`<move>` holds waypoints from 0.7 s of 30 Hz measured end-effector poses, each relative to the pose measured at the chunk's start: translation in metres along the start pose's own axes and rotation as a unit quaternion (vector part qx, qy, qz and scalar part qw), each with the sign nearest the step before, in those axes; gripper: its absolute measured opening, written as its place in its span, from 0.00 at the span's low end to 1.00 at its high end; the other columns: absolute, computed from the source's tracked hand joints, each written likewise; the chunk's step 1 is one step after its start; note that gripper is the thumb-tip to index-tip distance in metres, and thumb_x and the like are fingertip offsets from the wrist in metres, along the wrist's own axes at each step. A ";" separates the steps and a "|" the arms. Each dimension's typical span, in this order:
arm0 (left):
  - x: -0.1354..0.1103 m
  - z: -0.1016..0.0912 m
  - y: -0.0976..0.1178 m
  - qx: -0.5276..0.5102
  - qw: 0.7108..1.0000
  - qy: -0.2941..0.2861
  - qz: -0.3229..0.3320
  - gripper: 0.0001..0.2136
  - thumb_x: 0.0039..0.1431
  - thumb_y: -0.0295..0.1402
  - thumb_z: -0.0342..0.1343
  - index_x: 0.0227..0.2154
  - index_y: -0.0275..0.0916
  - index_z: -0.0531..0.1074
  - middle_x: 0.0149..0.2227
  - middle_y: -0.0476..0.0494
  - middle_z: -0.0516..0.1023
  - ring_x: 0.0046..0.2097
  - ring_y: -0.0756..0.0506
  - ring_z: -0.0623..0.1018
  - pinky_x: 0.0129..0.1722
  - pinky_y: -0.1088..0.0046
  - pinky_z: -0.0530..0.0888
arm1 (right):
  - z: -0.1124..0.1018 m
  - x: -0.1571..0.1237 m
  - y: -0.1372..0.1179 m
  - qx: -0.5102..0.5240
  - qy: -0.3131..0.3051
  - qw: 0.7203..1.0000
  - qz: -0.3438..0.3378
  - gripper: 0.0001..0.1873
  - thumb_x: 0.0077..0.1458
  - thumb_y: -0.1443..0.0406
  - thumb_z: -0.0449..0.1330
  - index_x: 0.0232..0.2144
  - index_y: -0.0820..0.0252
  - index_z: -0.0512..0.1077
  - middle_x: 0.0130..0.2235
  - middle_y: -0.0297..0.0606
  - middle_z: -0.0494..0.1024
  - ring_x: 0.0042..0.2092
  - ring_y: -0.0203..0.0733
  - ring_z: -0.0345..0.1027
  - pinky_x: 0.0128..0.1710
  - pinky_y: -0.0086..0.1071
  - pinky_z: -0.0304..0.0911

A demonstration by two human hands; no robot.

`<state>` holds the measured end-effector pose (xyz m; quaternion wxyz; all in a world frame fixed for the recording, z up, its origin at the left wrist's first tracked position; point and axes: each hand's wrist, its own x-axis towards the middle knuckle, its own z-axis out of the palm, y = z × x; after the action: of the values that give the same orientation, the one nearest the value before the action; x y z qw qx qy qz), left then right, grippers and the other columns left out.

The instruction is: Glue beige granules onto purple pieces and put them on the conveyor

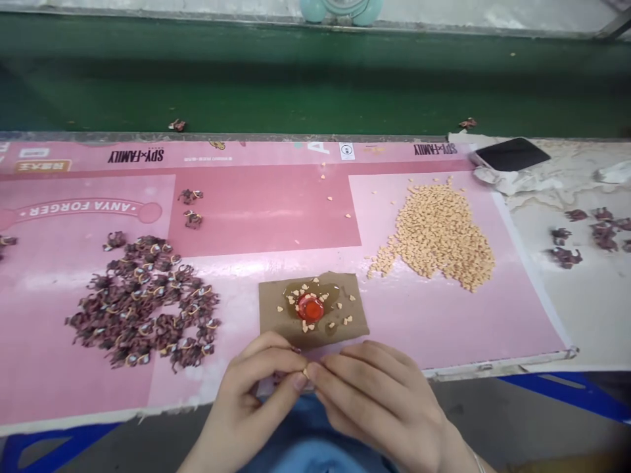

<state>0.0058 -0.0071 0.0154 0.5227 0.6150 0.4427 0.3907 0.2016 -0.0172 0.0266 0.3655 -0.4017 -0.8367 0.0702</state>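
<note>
My left hand (261,387) and my right hand (379,401) meet fingertip to fingertip at the table's near edge, both closed in a pinch. Between the fingertips shows a small beige piece (305,372). Part of a small dark maroon figure (279,378) appears under my left fingers, mostly hidden by them. Just beyond the hands lies a brown cardboard piece (276,326). On it a round red cap (311,308) sits in a wet, shiny puddle (329,291), with several beige pieces scattered around it.
Many maroon figures form a pile (148,302) on the left. A heap of beige pieces (441,233) spreads to the right. Farther right are a phone (513,154) and more figures (604,230). A green belt (315,79) runs behind the pink printed sheet (266,203).
</note>
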 end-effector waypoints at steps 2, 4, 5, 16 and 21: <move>0.000 0.001 0.001 0.033 0.999 0.006 0.025 0.09 0.62 0.22 0.60 0.32 0.43 0.80 0.29 0.52 0.78 0.30 0.54 0.80 0.30 0.89 0.76 | 0.006 -0.003 -0.003 0.017 0.021 0.999 0.034 0.06 0.68 0.71 0.57 0.41 0.65 0.75 0.32 0.34 0.83 0.32 0.32 0.77 0.36 0.27 0.75; -0.001 0.004 0.001 0.077 0.995 0.018 0.060 0.10 0.61 0.20 0.58 0.33 0.41 0.80 0.29 0.51 0.77 0.28 0.54 0.79 0.30 0.89 0.76 | 0.013 -0.006 -0.007 0.028 0.040 0.996 0.077 0.06 0.66 0.72 0.58 0.39 0.62 0.76 0.31 0.34 0.83 0.31 0.32 0.76 0.35 0.25 0.75; -0.001 0.005 0.001 0.102 0.991 0.025 0.079 0.09 0.61 0.19 0.58 0.34 0.40 0.79 0.29 0.50 0.77 0.28 0.54 0.79 0.29 0.88 0.76 | 0.016 -0.007 -0.009 0.032 0.047 0.993 0.099 0.06 0.65 0.73 0.59 0.38 0.61 0.76 0.30 0.33 0.82 0.30 0.32 0.76 0.34 0.24 0.74; -0.013 0.005 -0.009 0.365 0.905 0.068 0.207 0.08 0.67 0.22 0.54 0.43 0.37 0.77 0.31 0.45 0.80 0.30 0.49 0.80 0.34 0.78 0.77 | 0.025 -0.003 -0.013 0.039 0.049 0.985 0.160 0.08 0.61 0.74 0.59 0.36 0.57 0.73 0.29 0.33 0.82 0.28 0.33 0.76 0.31 0.25 0.75; -0.014 0.003 -0.010 0.362 0.907 0.066 0.206 0.09 0.69 0.23 0.54 0.43 0.37 0.78 0.32 0.45 0.81 0.32 0.48 0.80 0.36 0.77 0.78 | 0.022 -0.003 -0.011 0.040 0.038 0.987 0.149 0.08 0.61 0.75 0.59 0.34 0.57 0.73 0.27 0.32 0.80 0.27 0.32 0.75 0.30 0.24 0.74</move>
<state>0.0031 -0.0210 0.0045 0.1412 0.8125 0.4504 0.3420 0.1812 -0.0227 0.0131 0.3982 -0.5094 -0.7495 0.1422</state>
